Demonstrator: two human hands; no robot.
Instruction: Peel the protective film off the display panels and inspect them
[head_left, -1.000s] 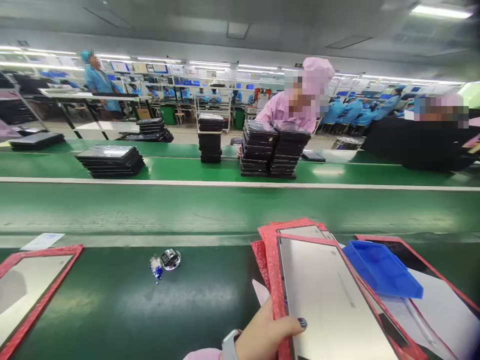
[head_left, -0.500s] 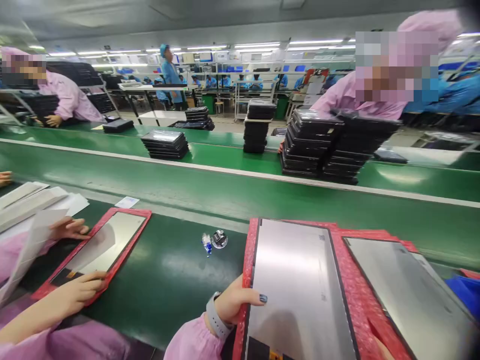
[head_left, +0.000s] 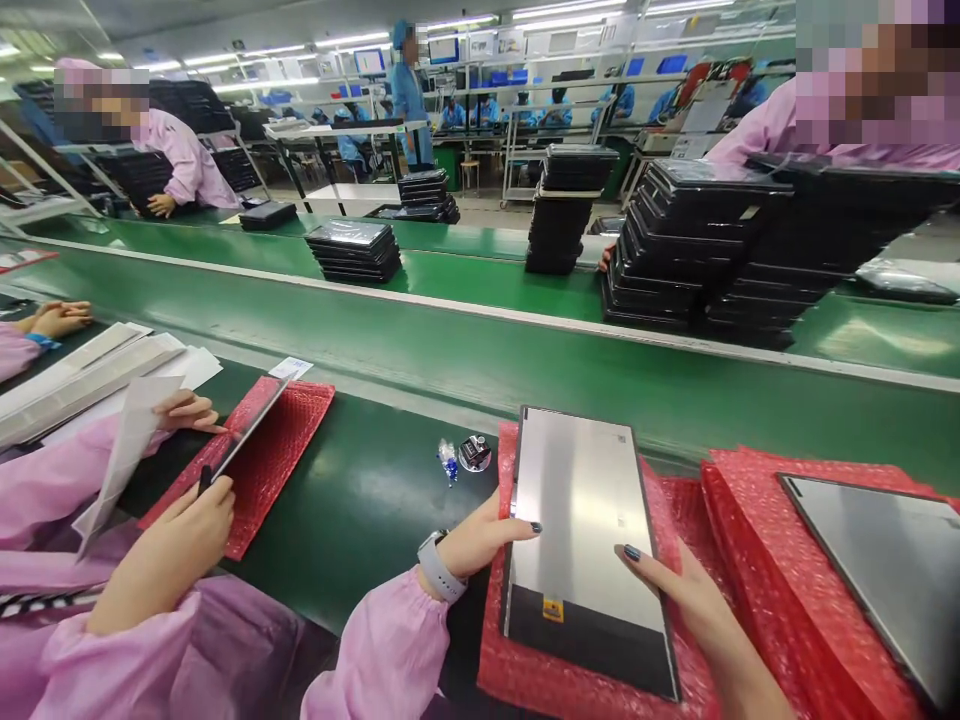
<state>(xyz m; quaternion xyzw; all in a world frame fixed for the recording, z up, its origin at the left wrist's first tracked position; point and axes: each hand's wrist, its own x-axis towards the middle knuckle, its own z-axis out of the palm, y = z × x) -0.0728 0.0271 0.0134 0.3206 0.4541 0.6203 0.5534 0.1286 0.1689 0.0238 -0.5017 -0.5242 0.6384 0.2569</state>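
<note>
A flat grey display panel (head_left: 581, 520) lies on a red bubble-wrap sheet (head_left: 525, 670) on the dark green bench in front of me. My left hand (head_left: 480, 540), with a watch on the wrist, grips the panel's left edge, thumb on its face. My right hand (head_left: 675, 590) rests at the panel's lower right edge, fingertips on its face. A second panel (head_left: 885, 570) lies on more red bubble wrap (head_left: 757, 540) to the right.
At my left, a co-worker's hands (head_left: 176, 545) lift another panel (head_left: 244, 425) off red bubble wrap (head_left: 274, 455). A small tape roll (head_left: 474, 453) sits beside my panel. Beyond runs a green conveyor (head_left: 450, 340) with stacks of black trays (head_left: 690, 245); people work across it.
The view has swung left and down. My panel now lies flat, fully in view, and my right hand has come onto its right edge. The co-worker has tilted their panel up.
</note>
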